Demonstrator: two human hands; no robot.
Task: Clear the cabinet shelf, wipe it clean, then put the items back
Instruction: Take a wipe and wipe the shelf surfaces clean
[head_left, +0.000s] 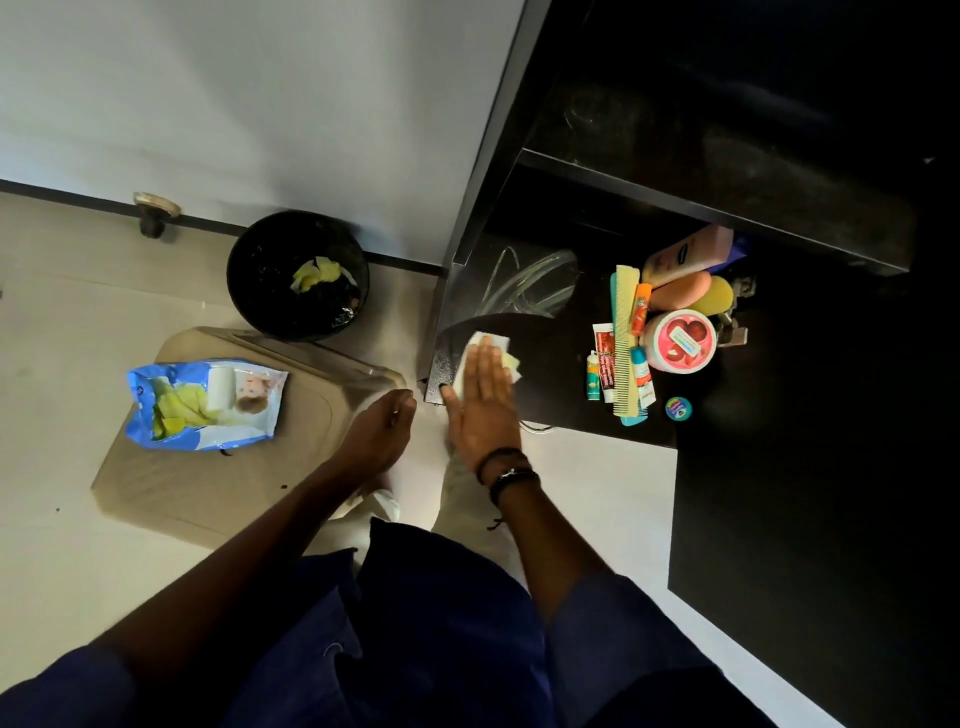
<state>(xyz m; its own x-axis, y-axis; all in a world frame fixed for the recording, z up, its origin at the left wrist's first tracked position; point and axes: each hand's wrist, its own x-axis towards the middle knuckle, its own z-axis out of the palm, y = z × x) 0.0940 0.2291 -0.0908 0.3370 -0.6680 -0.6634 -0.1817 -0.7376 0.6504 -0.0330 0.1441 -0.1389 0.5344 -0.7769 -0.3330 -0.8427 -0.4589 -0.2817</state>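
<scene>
On the left end of the dark shelf (561, 374), the right hand (483, 405) lies flat, fingers straight and together, pressing a pale wipe (493, 343) against the surface. The left hand (382, 426) hangs just beside it over the floor, fingers loosely curled, holding nothing.

The wipe is thin, soft and probably damp, so it will bunch or slide out from under a light palm. Even pressure from the whole flat hand suits it better than a pinch. The shelf itself is stiff and glossy, and shows curved streaks further in.

The shelf is only half cleared. A comb (623, 343), tubes (605, 364), a round jar (678, 340), a bottle (685, 254) and a small tin (678, 408) crowd its right part, touching one another, and block any wiping stroke that way. All are light and rigid (the tubes and tin would tip or roll if nudged), so each is best lifted by its body.

On the floor to the left, a pack (208, 402) of wipes rests on what looks like a beige lid (208, 483), and a black bin (244, 306) stands behind it with crumpled wipes inside.
</scene>
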